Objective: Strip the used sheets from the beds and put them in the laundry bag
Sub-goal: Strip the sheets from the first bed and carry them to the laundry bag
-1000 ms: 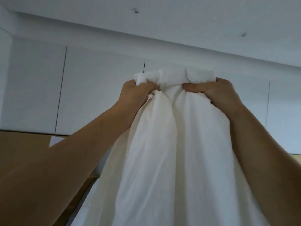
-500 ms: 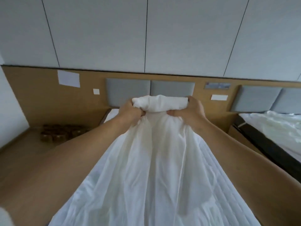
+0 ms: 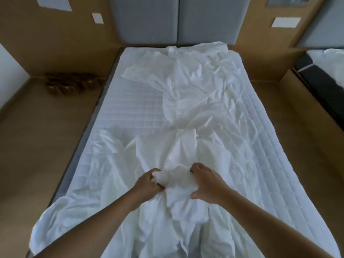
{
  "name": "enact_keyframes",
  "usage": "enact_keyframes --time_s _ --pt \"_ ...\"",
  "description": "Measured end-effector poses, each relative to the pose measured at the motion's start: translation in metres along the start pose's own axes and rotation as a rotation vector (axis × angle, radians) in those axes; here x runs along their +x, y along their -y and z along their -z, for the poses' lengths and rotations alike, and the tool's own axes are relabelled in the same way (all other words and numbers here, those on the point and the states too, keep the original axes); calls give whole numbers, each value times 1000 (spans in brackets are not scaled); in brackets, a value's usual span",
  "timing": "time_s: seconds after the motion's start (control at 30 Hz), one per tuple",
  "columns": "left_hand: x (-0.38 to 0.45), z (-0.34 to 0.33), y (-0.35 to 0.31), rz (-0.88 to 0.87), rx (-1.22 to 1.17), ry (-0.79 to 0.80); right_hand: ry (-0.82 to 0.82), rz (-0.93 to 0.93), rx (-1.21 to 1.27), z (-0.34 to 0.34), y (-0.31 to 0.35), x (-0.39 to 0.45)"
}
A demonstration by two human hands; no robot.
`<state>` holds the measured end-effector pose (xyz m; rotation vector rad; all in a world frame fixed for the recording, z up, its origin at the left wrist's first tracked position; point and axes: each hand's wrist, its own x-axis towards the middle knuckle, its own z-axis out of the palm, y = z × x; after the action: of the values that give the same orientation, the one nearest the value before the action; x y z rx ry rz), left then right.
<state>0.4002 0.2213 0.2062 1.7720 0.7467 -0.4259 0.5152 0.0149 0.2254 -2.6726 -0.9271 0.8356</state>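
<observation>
A crumpled white sheet (image 3: 195,86) lies loose along the bed, from the grey headboard down to the near end. Under it the quilted white mattress pad (image 3: 137,107) shows at the left and along the right side. My left hand (image 3: 149,181) grips a bunched fold of the sheet near the foot of the bed. My right hand (image 3: 206,181) holds the same bunch from the right, fingers curled into the cloth. No laundry bag is in view.
A second bed (image 3: 327,71) with white linen stands at the far right beyond a wooden ledge. Small dark wooden objects (image 3: 70,82) sit on the wooden floor left of the bed. The grey padded headboard (image 3: 176,19) backs onto a wooden wall panel.
My hands held the bunched sheet high in the air; they have come down to the mattress with it. The view has swung from the ceiling down onto the bed.
</observation>
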Motion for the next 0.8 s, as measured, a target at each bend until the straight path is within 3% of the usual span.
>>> enact_keyframes --time_s 0.13,0.23,0.5,0.67,0.8 --pt "-4 -21 49 57 3 32 135 27 -37 -58 3 -12" --pt "-6 -23 66 36 31 21 119 -18 -45 -74 10 -14" --pt "-29 11 46 -171 -21 -219 -310 5 -94 -13 55 -17" --pt "-54 52 18 -357 -120 -234 -636 69 -31 91 102 -35" --pt "-87 77 -21 -524 5 -364 -895 136 -19 182 149 -73"
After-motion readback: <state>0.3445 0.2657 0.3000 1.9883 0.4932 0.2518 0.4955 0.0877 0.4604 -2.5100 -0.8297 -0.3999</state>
